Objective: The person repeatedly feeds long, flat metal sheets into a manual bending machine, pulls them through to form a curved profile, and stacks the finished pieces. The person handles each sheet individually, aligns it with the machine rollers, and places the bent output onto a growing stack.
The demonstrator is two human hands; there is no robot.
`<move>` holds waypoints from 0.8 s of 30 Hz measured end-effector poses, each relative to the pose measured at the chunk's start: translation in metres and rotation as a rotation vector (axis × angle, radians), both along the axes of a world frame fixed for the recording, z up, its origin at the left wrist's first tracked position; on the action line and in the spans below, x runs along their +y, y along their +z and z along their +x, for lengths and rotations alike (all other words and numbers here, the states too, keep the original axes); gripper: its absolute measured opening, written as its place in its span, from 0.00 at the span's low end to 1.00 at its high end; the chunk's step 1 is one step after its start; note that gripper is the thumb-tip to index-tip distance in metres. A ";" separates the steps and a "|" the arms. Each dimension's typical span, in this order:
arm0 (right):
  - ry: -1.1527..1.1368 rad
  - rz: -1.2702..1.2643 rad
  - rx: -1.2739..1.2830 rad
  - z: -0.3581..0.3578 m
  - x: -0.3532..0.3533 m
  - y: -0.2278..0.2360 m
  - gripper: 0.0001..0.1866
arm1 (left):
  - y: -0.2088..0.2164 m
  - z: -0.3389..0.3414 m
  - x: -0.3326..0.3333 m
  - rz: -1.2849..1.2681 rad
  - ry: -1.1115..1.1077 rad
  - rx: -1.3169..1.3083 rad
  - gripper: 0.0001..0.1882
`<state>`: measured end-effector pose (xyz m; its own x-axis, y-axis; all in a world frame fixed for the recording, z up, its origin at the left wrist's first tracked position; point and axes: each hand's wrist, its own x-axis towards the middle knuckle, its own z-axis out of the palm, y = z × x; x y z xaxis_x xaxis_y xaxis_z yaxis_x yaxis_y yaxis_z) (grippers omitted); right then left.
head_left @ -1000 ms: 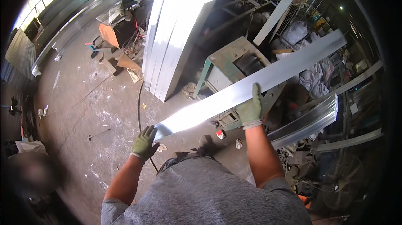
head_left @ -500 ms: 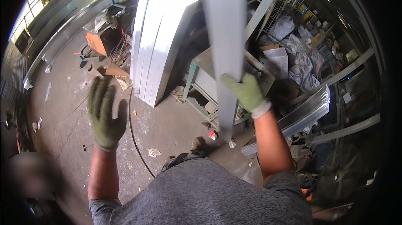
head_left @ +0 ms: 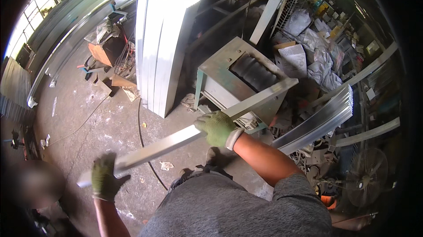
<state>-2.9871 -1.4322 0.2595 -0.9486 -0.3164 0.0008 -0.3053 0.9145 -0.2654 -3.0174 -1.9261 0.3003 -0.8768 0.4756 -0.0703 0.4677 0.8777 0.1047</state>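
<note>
A long, silvery metal profile (head_left: 161, 146) lies slantwise in front of me, its left end low and its right end raised toward the machine. Around its middle my right hand (head_left: 216, 129), in a green knit glove, is closed. My left hand (head_left: 105, 177), gloved alike, is over the profile's left end with the thumb held away; its fingers look stretched out and slightly blurred, not wrapped round the metal. Beneath the profile's right part stands a grey-green machine (head_left: 220, 78) with a black ribbed roller (head_left: 253, 71) in its top.
A tall upright bundle of shiny profiles (head_left: 165, 52) stands left of the machine. Another stack of profiles (head_left: 317, 120) slopes at the right, near a fan (head_left: 366, 177). A dark cable (head_left: 142, 135) crosses the floor. Scraps and an orange-sided box (head_left: 100, 54) are at the left.
The profile has swung from nearly upright to a low slant across my front. My right hand moved left and down with it; my left hand came down to its left end.
</note>
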 end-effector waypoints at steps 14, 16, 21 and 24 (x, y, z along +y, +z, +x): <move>0.006 0.220 -0.119 -0.032 0.139 -0.152 0.18 | -0.200 0.077 0.110 0.034 0.117 -0.553 0.14; -0.077 0.307 -0.124 -0.040 0.170 -0.154 0.17 | -0.204 0.071 0.154 0.044 0.073 -0.565 0.16; -0.209 0.444 -0.166 -0.070 0.274 -0.138 0.17 | -0.213 0.028 0.272 0.092 0.059 -0.592 0.16; -0.238 0.483 -0.254 -0.088 0.325 -0.129 0.18 | -0.207 0.008 0.320 0.073 0.006 -0.634 0.14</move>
<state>-3.0753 -1.1074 0.1308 -0.9450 -0.0033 -0.3270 -0.0586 0.9855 0.1595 -3.0091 -1.6066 0.0932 -0.6782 0.4942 -0.5438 0.2906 0.8601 0.4192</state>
